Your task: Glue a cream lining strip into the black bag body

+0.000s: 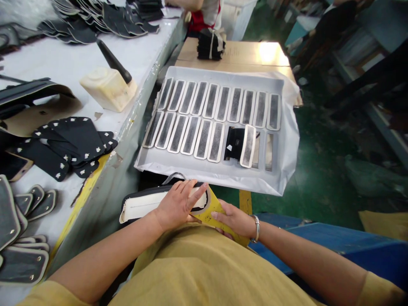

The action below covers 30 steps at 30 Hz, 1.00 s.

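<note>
Just in front of my body lies a long cream panel with a black edge [143, 206], its right end rounded. My left hand [180, 199] is laid over that right end, gripping it, with the fingers along its far edge. A yellow board [207, 216] sits against the rounded end. My right hand [234, 219] pinches this board, thumb on top and fingertips underneath. The panel's middle is covered by my left hand, and part of the yellow board is hidden by the right. A thin dark loop [174, 176] sticks up behind the panel.
A grey tray [204, 172] ahead holds rows of pale-rimmed dark strips [210, 101] and a black piece [236, 142]. On the left table [57, 55] are a glue container [108, 87] with a black handle, black panels [76, 138] and grey panels [22, 265]. Blue bins [334, 246] stand right.
</note>
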Motion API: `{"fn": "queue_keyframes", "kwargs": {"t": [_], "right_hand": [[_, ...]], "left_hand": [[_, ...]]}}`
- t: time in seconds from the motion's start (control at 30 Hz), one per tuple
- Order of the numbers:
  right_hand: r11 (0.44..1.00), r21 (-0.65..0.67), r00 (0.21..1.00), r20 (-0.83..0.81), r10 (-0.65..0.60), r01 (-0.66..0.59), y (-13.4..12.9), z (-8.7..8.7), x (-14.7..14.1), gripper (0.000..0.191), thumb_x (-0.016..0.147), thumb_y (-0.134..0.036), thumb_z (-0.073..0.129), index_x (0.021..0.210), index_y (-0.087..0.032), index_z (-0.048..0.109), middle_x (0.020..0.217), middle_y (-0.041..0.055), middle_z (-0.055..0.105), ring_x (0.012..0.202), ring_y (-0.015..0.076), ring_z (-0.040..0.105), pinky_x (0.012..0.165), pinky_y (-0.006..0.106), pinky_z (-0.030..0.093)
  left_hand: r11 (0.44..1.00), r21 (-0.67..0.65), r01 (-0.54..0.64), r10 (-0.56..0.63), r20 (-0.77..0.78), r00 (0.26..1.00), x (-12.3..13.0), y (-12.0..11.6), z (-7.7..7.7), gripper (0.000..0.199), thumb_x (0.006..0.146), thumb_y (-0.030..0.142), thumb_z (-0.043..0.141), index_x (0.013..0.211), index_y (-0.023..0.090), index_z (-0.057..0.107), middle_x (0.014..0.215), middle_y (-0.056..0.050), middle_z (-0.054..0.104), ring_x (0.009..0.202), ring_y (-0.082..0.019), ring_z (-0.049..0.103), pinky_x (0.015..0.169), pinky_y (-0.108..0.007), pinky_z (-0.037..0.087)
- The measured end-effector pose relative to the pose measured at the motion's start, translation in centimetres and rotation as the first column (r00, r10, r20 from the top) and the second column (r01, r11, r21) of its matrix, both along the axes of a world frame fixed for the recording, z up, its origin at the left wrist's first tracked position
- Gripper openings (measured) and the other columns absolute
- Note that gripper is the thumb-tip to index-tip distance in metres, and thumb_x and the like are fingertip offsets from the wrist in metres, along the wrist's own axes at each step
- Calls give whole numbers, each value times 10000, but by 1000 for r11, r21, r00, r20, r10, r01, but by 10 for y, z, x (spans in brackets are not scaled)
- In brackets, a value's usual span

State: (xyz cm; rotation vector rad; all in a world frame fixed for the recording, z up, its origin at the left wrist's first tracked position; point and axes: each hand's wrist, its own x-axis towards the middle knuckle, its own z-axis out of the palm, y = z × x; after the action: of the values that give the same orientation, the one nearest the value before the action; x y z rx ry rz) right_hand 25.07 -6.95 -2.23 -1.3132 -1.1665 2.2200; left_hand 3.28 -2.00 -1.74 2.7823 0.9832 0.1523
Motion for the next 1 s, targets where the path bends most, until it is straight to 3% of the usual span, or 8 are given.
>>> {"fn": "queue_keyframes", "kwargs": {"t": [0.2, 0.33, 0.43, 0.6, 0.67, 0.73, 0.83, 1.0], "right_hand": [[998, 55, 999, 32, -28, 27, -3, -3, -8, 387, 813, -520, 517, 975, -193, 388, 605, -40, 543, 402, 70, 465, 325, 161, 382], [996, 73, 998, 36, -56, 54, -7, -8, -26, 414, 793, -547, 509, 956, -191, 374, 535, -60, 529, 340, 81, 453, 297, 177, 362], [979, 132, 987, 28, -160, 155, -13, -10, -34, 445, 765, -565, 523, 943, -180, 390, 525, -58, 528, 353, 83, 454, 319, 183, 359], [954, 79, 956, 31, -292, 289, -25, 3, -5, 379, 746, -518, 577, 791, -154, 484, 523, -31, 507, 370, 72, 430, 358, 201, 338], [857, 112, 865, -66, -498, 503, -25, 13, 11, 320, 755, -460, 600, 806, -156, 518, 552, -41, 474, 421, 72, 444, 412, 209, 378], [696, 108, 699, -231, -677, 710, -21, 23, 14, 257, 730, -380, 649, 832, -172, 539, 612, -40, 464, 552, 91, 506, 552, 232, 455], [504, 31, 473, -397, -786, 863, -7, 33, -7, 244, 691, -328, 680, 821, -186, 531, 666, -36, 482, 640, 114, 532, 640, 275, 475], [382, 0, 333, -494, -803, 924, 20, 32, -51, 239, 728, -356, 647, 816, -186, 504, 586, -75, 447, 445, 49, 402, 446, 193, 342]], "left_hand": [[999, 44, 11, -8, -52, 999, 3, -3, 6, 1055, 648, 591, 651, 1432, 159, 94, 1319, -222, 370, 1198, -357, 376, 1004, -495, 259], [997, 61, 46, -42, -60, 997, 4, -5, 7, 1183, 552, 702, 641, 1431, 122, 101, 1313, -250, 367, 1201, -378, 369, 1013, -499, 247], [997, 70, 35, -33, -36, 999, 4, -6, 8, 1191, 527, 719, 643, 1422, 109, 146, 1319, -263, 364, 1208, -384, 368, 1017, -498, 244], [999, -42, 8, -7, 8, 1000, -6, -4, 12, 1213, 548, 690, 655, 1415, 62, 84, 1352, -235, 377, 1244, -316, 369, 1045, -435, 251], [995, -93, -30, 30, -7, 1000, -9, -4, 14, 1119, 618, 645, 640, 1410, 70, 99, 1388, -215, 352, 1284, -283, 332, 1066, -418, 222], [986, -146, -87, 81, -45, 996, -9, -5, 15, 967, 699, 579, 609, 1400, 87, 161, 1419, -190, 320, 1315, -256, 292, 1083, -411, 188], [956, -233, -176, 162, -80, 984, -3, -7, 20, 840, 740, 522, 589, 1383, 114, 234, 1436, -157, 306, 1324, -243, 281, 1087, -421, 174], [923, -295, -247, 244, -46, 969, 3, -10, 24, 796, 730, 495, 602, 1374, 171, 268, 1433, -126, 325, 1314, -249, 297, 1083, -456, 149]]}}
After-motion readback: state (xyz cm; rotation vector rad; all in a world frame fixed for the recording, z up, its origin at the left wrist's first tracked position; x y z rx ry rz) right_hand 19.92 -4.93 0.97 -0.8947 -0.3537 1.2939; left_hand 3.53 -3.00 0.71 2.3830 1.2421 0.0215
